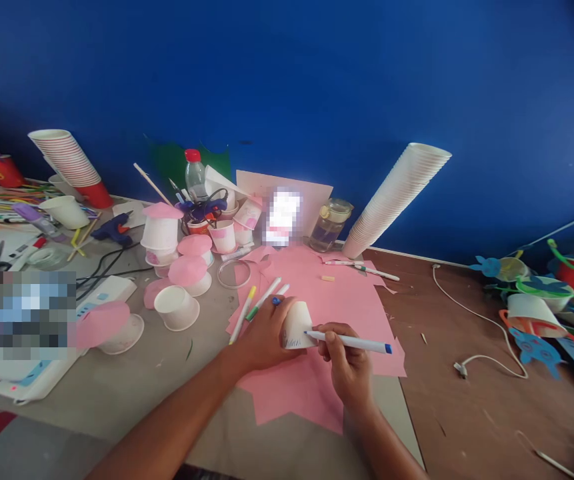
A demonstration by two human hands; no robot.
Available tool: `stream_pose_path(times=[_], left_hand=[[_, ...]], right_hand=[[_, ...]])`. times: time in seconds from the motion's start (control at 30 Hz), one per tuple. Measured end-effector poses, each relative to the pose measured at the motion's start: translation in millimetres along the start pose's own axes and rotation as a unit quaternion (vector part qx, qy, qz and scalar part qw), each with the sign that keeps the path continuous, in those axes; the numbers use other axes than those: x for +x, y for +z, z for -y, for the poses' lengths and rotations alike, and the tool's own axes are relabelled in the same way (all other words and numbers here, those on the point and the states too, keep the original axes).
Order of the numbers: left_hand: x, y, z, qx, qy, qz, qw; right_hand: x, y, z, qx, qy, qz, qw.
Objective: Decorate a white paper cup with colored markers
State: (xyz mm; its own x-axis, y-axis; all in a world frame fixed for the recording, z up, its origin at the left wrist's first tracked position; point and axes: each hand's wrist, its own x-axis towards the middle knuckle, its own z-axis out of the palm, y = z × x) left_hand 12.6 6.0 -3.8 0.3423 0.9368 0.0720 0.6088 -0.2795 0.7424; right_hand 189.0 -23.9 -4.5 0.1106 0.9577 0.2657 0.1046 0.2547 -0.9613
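Observation:
My left hand (265,337) is wrapped round a white paper cup (297,323), tilted on its side above pink paper (347,300). Small blue strokes run along the cup's lower edge. Between the fingers of my right hand (349,363) is a white marker with a blue end (367,343), its tip at the cup's wall. A blue cap-like piece (277,301) sits by my left fingers. Beside that hand lie a yellow-capped marker (243,313) and green-and-white markers (264,299).
Several paper cups with pink tops (161,230) stand to the left, near a power strip (61,347). A tall stack of cups (397,200) leans on the wall beside a glass jar (331,223). A white cable (487,320) lies right.

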Motion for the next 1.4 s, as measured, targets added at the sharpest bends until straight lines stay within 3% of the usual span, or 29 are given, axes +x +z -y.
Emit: stream_pose_path(times=[1.4], left_hand=[[-0.7,3.6,5.3,0.006,-0.001,0.000,1.000]], right_hand=[[1.3,0.1,-1.1,0.015,0.017,0.008,1.000]])
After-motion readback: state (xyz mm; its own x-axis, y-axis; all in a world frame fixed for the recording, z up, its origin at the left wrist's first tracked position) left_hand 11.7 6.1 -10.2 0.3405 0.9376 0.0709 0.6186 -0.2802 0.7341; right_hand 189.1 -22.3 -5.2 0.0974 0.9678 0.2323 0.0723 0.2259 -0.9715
